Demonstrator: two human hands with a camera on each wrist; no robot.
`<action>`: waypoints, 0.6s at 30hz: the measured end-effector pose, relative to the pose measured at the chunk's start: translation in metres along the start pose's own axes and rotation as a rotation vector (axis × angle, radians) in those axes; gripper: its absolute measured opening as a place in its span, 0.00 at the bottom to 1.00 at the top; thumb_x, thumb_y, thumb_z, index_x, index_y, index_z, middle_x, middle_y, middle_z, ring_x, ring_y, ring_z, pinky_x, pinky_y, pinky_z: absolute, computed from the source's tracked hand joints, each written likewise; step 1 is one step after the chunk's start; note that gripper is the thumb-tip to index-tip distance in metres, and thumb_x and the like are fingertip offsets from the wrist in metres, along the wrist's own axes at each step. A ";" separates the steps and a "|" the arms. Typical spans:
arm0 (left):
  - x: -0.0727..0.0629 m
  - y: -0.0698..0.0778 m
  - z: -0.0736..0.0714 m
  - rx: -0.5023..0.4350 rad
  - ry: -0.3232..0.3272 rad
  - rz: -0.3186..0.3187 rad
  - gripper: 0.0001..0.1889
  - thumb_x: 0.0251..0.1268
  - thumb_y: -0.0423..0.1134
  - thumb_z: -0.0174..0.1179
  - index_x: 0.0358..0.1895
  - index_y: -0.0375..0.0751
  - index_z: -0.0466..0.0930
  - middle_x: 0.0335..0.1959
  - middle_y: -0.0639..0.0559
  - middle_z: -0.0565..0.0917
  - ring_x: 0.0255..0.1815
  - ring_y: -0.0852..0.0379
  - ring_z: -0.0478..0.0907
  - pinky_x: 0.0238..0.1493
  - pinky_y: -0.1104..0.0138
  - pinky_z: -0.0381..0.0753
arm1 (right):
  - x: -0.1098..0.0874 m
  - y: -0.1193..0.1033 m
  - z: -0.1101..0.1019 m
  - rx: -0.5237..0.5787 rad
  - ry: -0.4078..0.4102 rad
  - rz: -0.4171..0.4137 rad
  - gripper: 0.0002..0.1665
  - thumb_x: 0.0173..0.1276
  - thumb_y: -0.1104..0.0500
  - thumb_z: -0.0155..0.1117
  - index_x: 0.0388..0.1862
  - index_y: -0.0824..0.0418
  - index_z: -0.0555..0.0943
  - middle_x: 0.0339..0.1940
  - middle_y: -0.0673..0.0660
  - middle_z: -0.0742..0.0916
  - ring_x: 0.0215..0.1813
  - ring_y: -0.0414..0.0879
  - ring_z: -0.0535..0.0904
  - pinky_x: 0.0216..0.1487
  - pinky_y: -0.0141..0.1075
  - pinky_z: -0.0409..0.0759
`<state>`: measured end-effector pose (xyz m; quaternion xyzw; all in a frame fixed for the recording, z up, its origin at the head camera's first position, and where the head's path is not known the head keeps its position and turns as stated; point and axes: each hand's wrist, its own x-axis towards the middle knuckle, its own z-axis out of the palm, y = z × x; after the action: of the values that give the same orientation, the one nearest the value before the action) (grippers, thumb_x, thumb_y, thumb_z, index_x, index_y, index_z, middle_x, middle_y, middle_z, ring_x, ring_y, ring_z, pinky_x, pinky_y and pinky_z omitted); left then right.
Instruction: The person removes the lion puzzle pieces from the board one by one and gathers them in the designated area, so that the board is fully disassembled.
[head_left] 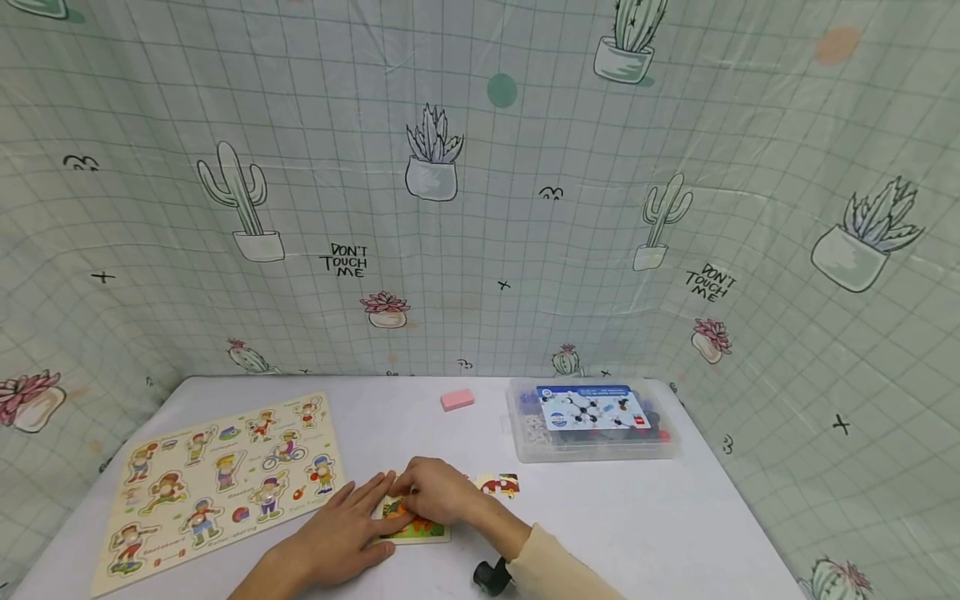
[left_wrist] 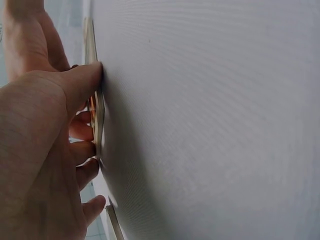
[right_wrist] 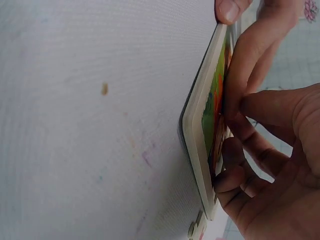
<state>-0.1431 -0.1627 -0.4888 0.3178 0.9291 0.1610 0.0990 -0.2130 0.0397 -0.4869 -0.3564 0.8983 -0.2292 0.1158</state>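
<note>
A small picture puzzle (head_left: 426,532) in green and orange, with a pale wooden frame, lies flat on the white table. My left hand (head_left: 341,535) rests on its left side with fingers extended; in the left wrist view the thumb (left_wrist: 92,75) lies at the board's edge. From above, my right hand (head_left: 442,493) touches the puzzle with bent fingers. The right wrist view shows its fingertips (right_wrist: 230,177) on the puzzle's surface (right_wrist: 214,117) and its thumb beside a left finger. No loose piece shows between the right fingers. Both hands hide much of the picture.
Loose puzzle pieces (head_left: 499,485) lie just beyond the right hand. A large board with sports figures (head_left: 247,454) lies to the left. Towards the back are a pink block (head_left: 457,400) and a clear plastic case (head_left: 592,446). A black object (head_left: 491,577) shows beside the right sleeve.
</note>
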 end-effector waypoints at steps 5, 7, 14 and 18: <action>0.000 0.001 -0.001 0.012 -0.022 -0.009 0.24 0.75 0.58 0.52 0.71 0.62 0.74 0.80 0.37 0.55 0.80 0.37 0.53 0.72 0.37 0.55 | 0.000 -0.001 0.000 0.001 0.001 0.005 0.12 0.69 0.61 0.67 0.49 0.53 0.90 0.40 0.44 0.86 0.37 0.29 0.74 0.41 0.25 0.74; 0.001 0.001 -0.001 0.012 -0.026 -0.010 0.25 0.75 0.58 0.52 0.71 0.62 0.74 0.80 0.37 0.55 0.80 0.37 0.53 0.72 0.37 0.55 | 0.000 -0.001 0.000 0.010 -0.002 0.010 0.12 0.69 0.61 0.66 0.49 0.53 0.90 0.40 0.44 0.85 0.36 0.29 0.74 0.40 0.25 0.74; 0.002 0.000 0.000 0.010 -0.039 -0.022 0.25 0.76 0.58 0.51 0.72 0.63 0.72 0.81 0.38 0.54 0.80 0.38 0.51 0.73 0.38 0.54 | 0.000 0.001 0.002 0.023 0.005 0.012 0.14 0.69 0.62 0.66 0.51 0.54 0.89 0.40 0.45 0.85 0.36 0.29 0.73 0.41 0.25 0.74; 0.002 0.000 0.000 0.009 -0.036 -0.020 0.24 0.76 0.58 0.51 0.72 0.63 0.73 0.81 0.38 0.54 0.80 0.38 0.52 0.73 0.38 0.55 | 0.000 0.001 0.003 0.020 0.005 0.007 0.15 0.68 0.63 0.65 0.51 0.54 0.89 0.40 0.44 0.85 0.37 0.30 0.74 0.42 0.25 0.74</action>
<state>-0.1449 -0.1614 -0.4888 0.3120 0.9309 0.1503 0.1159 -0.2129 0.0392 -0.4901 -0.3516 0.8975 -0.2388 0.1181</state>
